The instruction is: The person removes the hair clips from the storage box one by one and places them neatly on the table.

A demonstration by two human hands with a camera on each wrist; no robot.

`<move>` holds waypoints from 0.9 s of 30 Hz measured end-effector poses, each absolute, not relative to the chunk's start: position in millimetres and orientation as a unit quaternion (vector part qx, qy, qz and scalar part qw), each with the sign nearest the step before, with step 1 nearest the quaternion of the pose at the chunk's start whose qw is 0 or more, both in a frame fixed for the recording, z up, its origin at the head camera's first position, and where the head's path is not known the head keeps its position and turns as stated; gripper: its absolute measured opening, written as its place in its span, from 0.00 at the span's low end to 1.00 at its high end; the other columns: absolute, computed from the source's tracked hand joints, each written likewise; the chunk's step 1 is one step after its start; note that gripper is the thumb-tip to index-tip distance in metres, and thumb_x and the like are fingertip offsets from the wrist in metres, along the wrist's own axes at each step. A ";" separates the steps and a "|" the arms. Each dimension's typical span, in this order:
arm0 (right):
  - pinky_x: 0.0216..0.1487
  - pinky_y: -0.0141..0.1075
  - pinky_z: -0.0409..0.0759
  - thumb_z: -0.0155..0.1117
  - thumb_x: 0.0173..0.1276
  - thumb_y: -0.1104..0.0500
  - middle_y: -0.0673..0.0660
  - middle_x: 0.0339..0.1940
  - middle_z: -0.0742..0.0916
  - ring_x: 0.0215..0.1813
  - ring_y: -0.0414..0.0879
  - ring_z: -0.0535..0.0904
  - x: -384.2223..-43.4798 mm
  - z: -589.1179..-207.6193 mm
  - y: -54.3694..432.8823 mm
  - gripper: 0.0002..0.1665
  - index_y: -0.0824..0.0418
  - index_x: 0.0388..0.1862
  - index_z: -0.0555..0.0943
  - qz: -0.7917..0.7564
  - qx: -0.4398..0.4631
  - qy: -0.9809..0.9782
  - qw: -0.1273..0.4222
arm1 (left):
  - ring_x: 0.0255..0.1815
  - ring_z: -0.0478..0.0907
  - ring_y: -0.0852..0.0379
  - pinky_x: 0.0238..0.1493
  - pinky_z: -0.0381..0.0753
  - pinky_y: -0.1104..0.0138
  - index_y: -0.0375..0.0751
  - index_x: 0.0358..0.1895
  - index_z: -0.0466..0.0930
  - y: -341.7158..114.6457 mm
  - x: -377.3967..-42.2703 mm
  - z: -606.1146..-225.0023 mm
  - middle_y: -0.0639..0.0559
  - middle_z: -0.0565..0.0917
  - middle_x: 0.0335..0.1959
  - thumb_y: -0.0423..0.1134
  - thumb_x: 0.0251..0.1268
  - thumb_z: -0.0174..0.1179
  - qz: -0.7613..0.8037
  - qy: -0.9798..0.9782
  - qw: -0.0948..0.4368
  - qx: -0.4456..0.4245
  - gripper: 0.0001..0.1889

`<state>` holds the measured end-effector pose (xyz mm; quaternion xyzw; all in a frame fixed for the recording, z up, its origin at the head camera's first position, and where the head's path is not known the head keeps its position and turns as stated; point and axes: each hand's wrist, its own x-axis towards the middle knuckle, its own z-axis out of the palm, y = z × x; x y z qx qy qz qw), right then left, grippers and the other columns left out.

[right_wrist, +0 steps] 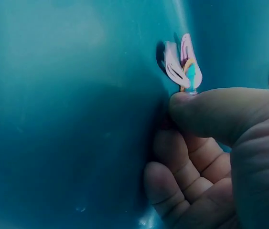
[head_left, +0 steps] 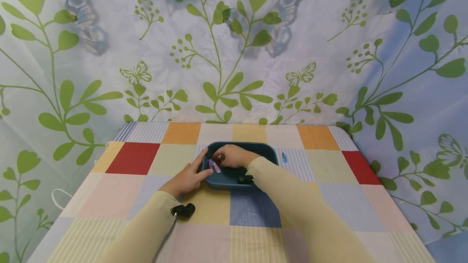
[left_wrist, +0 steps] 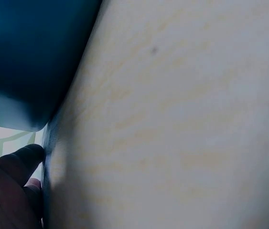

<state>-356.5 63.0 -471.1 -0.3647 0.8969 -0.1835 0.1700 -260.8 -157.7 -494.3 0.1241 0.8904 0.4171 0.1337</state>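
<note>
A dark blue tray [head_left: 237, 184] sits on the table. My left hand [head_left: 188, 177] rests against its left side, fingers extended along the rim and thumb over the near left corner. Inside, small snap hair clips [head_left: 214, 166] in pink, with blue and orange bits, lie by the left wall. My right hand [head_left: 234, 156] reaches into the tray with curled fingers, its thumb tip overlapping the narrow end of the hair clips [right_wrist: 184, 69] in the right wrist view. The thumb hides part of them. In the left wrist view, the left hand's fingers [left_wrist: 22, 162] are beside the tray wall [left_wrist: 34, 62].
A small blue teardrop-shaped clip [head_left: 284, 157] lies on the patchwork tablecloth [head_left: 329, 198] just right of the tray. A white cable [head_left: 58, 198] loops at the table's left edge. Leaf-patterned curtains [head_left: 234, 52] hang behind the table and along both sides.
</note>
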 end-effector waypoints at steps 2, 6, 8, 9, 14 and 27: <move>0.47 0.34 0.82 0.64 0.72 0.66 0.50 0.46 0.91 0.42 0.40 0.82 -355.7 -469.6 64.8 0.22 0.54 0.62 0.87 -0.187 -0.365 0.895 0.176 | 0.86 0.38 0.23 0.84 0.33 0.34 0.70 0.87 0.38 -157.2 -260.5 -494.6 0.48 0.51 0.88 0.58 0.80 0.55 0.417 0.890 0.134 0.124 0.42; 0.38 0.31 0.77 0.63 0.72 0.66 0.50 0.41 0.89 0.35 0.40 0.78 -355.8 -468.3 68.8 0.23 0.55 0.64 0.86 -0.197 -0.364 0.890 0.189 | 0.85 0.35 0.22 0.83 0.35 0.32 0.73 0.87 0.38 -156.4 -260.2 -495.6 0.48 0.51 0.89 0.59 0.80 0.55 0.418 0.890 0.138 0.122 0.43; 0.34 0.30 0.74 0.63 0.72 0.66 0.48 0.38 0.88 0.31 0.39 0.76 -356.7 -468.6 70.9 0.24 0.56 0.65 0.85 -0.204 -0.363 0.888 0.194 | 0.85 0.35 0.21 0.82 0.37 0.30 0.74 0.86 0.38 -156.1 -260.0 -495.9 0.48 0.51 0.88 0.60 0.80 0.55 0.419 0.889 0.139 0.121 0.43; 0.32 0.29 0.73 0.63 0.72 0.66 0.48 0.35 0.87 0.29 0.39 0.75 -357.2 -468.6 71.9 0.24 0.56 0.66 0.85 -0.209 -0.362 0.887 0.198 | 0.85 0.35 0.21 0.81 0.38 0.29 0.74 0.86 0.38 -156.0 -259.9 -496.0 0.48 0.51 0.88 0.60 0.79 0.55 0.419 0.889 0.139 0.119 0.43; 0.28 0.29 0.69 0.63 0.70 0.66 0.47 0.28 0.81 0.24 0.39 0.72 -357.8 -467.3 76.8 0.26 0.60 0.67 0.84 -0.228 -0.351 0.884 0.208 | 0.85 0.36 0.21 0.80 0.40 0.27 0.75 0.86 0.39 -155.8 -259.5 -496.8 0.46 0.52 0.88 0.61 0.78 0.55 0.423 0.888 0.140 0.113 0.43; 0.41 0.35 0.86 0.65 0.76 0.63 0.54 0.33 0.90 0.36 0.46 0.87 -350.4 -445.2 93.7 0.21 0.65 0.66 0.82 -0.352 -0.296 0.862 0.215 | 0.85 0.35 0.21 0.82 0.35 0.29 0.75 0.86 0.38 -158.6 -260.6 -497.6 0.46 0.52 0.88 0.60 0.79 0.55 0.426 0.886 0.140 0.116 0.43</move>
